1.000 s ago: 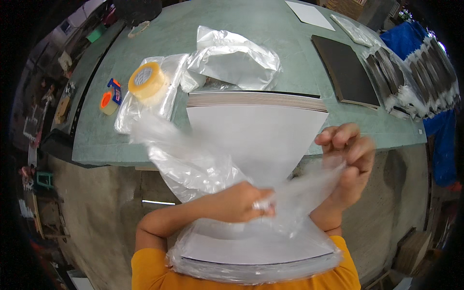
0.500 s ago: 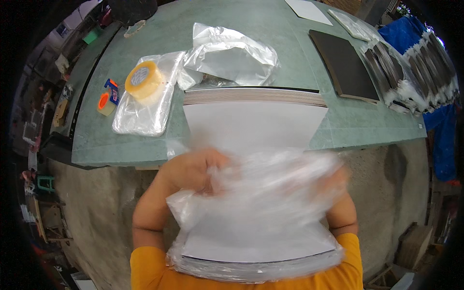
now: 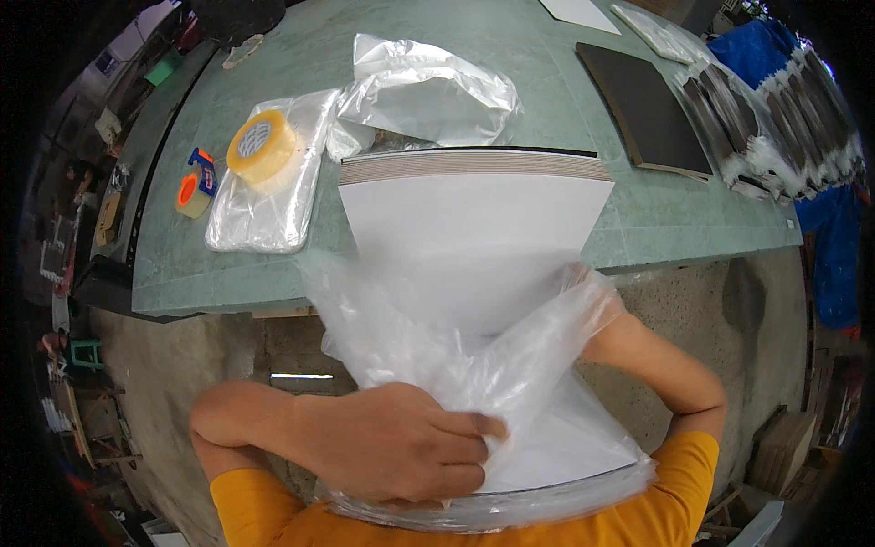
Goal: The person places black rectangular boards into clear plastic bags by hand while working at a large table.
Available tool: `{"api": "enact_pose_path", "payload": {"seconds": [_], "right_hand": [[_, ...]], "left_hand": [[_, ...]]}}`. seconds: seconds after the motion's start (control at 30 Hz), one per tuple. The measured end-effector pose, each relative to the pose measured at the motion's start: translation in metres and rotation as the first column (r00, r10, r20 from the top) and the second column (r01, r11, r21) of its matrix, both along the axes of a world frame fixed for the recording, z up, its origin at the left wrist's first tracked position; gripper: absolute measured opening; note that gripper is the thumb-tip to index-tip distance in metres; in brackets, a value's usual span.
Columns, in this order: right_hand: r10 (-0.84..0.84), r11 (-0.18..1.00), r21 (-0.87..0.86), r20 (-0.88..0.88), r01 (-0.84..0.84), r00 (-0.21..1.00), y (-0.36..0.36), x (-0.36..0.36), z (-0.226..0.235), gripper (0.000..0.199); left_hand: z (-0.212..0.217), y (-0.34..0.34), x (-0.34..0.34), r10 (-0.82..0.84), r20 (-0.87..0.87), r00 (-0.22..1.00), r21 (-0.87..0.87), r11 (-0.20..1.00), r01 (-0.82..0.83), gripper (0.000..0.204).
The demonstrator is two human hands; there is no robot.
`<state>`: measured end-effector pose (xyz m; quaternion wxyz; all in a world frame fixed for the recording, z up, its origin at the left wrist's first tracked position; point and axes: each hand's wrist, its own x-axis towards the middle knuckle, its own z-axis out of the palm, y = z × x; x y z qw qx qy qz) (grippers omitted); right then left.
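A thick stack of white-faced boards [image 3: 474,205] leans from the table's near edge toward me, its layered far edge showing a dark sheet. Loose clear plastic bag [image 3: 401,342] film is bunched around its lower part. My left hand [image 3: 410,442] lies across the near part of the stack, fingers curled and pinching a fold of the bag. At the stack's right side, my right hand [image 3: 602,305] grips the bag's film, which partly covers its fingers. More plastic is gathered near my body, below a second white surface with a dark edge.
On the green table [image 3: 246,287] lie a tape roll [image 3: 262,148] atop folded plastic bags [image 3: 264,214], a small tape dispenser [image 3: 196,187] and an open clear bag [image 3: 428,91]. To the right are a dark board stack [image 3: 643,109] and several wrapped bundles [image 3: 756,128].
My left hand has come down toward me across the stack. The right hand has moved slightly up along the right side. The bag's film has spread out and drawn upward on the left.
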<state>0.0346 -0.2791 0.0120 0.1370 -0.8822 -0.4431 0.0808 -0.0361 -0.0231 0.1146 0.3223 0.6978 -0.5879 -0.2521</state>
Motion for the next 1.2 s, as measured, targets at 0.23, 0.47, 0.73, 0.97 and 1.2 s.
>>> {"api": "enact_pose_path", "payload": {"seconds": [0.23, 0.47, 0.73, 0.97, 1.2], "right_hand": [[0.199, 0.876, -0.481, 0.330, -0.017, 0.923, 0.000, -0.008, 0.014, 0.027], [-0.078, 0.967, -0.227, 0.174, 0.117, 0.982, -0.008, -0.003, -0.004, 0.035], [-0.378, 0.897, 0.109, -0.315, 0.428, 0.871, 0.009, 0.006, 0.085, 0.012], [-0.347, 0.831, 0.507, 0.150, 0.229, 0.926, 0.011, -0.002, 0.053, 0.031], [-0.520, 0.850, 0.389, 0.507, 0.356, 0.688, 0.012, 0.026, 0.054, 0.062]], "left_hand": [[-0.053, 0.037, 0.024, 0.356, 0.345, 0.869, 0.534, 0.687, -0.493, 0.013], [-0.056, 0.013, -0.017, 0.057, 0.530, 0.846, 0.189, 0.965, -0.183, 0.007], [-0.108, 0.066, -0.013, 0.294, 0.361, 0.885, 0.586, 0.667, -0.460, 0.016], [-0.039, 0.108, 0.028, 0.908, 0.169, -0.382, -0.330, -0.313, -0.890, 0.007], [-0.040, 0.067, 0.047, 0.839, 0.542, -0.044, -0.323, 0.160, -0.933, 0.065]]}}
